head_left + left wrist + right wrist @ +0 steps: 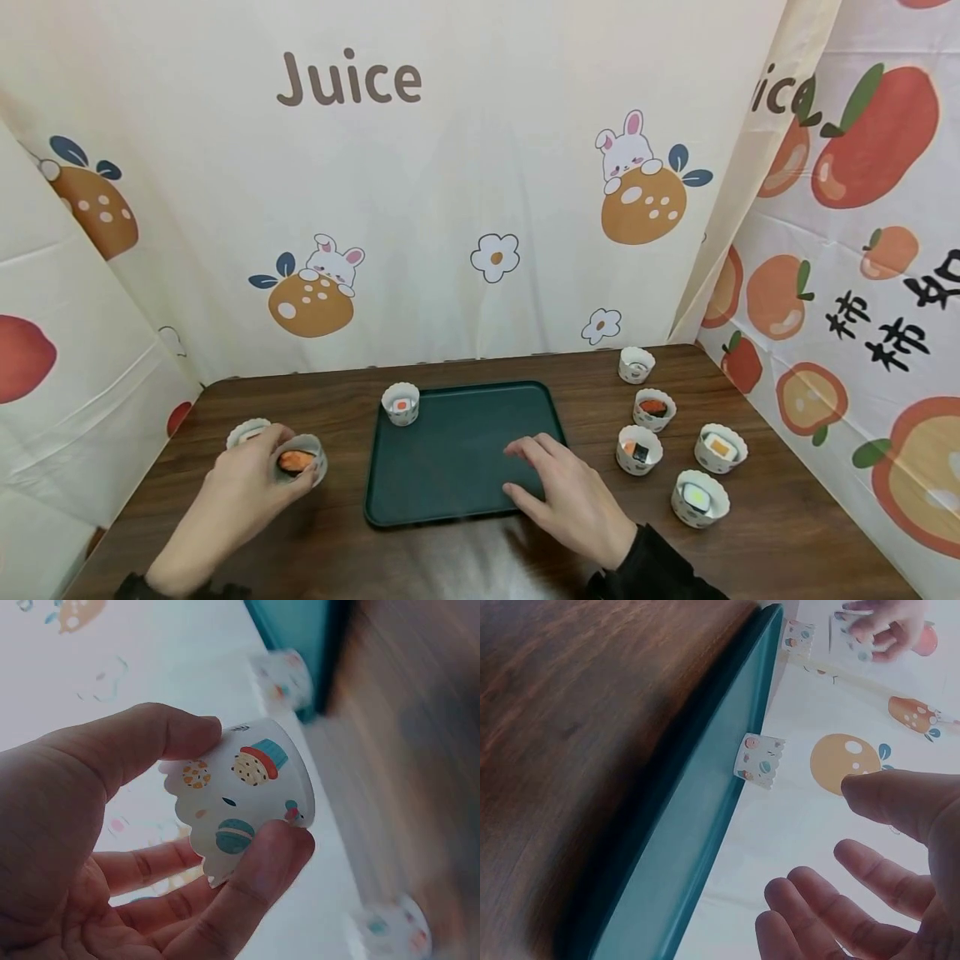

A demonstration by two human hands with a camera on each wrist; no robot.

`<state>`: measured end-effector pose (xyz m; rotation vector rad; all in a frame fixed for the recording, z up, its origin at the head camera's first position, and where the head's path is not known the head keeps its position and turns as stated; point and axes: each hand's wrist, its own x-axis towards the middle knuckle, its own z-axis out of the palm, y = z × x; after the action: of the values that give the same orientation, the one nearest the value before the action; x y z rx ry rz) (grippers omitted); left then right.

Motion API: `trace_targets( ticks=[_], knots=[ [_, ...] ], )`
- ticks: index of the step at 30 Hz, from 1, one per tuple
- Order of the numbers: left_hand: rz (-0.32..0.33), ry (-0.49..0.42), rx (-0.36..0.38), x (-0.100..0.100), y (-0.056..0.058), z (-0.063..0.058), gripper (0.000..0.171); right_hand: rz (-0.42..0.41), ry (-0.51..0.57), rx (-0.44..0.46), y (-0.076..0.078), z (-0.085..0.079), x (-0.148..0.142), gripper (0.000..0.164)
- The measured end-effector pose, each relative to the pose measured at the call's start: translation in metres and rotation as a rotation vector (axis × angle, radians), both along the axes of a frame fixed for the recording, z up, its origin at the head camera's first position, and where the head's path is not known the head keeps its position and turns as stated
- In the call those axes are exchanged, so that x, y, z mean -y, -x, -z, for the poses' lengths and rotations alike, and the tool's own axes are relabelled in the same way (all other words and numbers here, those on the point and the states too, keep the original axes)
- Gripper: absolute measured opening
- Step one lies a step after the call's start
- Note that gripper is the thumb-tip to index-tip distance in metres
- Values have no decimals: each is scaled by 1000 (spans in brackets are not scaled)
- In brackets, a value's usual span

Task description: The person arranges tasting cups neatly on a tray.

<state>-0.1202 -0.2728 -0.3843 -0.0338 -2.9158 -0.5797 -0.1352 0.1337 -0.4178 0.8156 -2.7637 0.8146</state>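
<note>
My left hand (251, 477) grips a scalloped paper baking cup (244, 780) between thumb and fingers, at the left of the table. In the head view an orange-topped sushi piece (295, 461) shows inside that cup. Just behind the hand stands another paper cup (246, 431), partly hidden by it. My right hand (558, 492) hovers over the right part of the dark green tray (457, 454), fingers spread and holding nothing. A cup (401, 403) with a small white piece with a red centre sits at the tray's back left corner.
On the right of the wooden table (592, 533) stand several cups, among them one with a yellow-topped piece (721, 447), one with a dark red piece (654, 408) and one with a green-centred piece (697, 498). Printed curtains (450, 183) hang behind and at both sides.
</note>
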Motion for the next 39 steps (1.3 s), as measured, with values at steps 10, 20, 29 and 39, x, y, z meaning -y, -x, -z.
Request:
trace_targets(
  ticks=[10, 20, 29, 39],
  knots=[
    [128, -91, -28, -61, 8, -10, 44, -2, 2, -13, 3, -1, 7, 38],
    [300, -163, -17, -110, 16, -9, 41, -18, 19, -11, 8, -5, 14, 36],
    [477, -186, -104, -143, 18, 3, 41, -53, 38, 31, 11, -7, 19, 36],
    [536, -207, -182, -156, 18, 14, 42, -75, 53, 60, 13, -8, 21, 32]
  ],
)
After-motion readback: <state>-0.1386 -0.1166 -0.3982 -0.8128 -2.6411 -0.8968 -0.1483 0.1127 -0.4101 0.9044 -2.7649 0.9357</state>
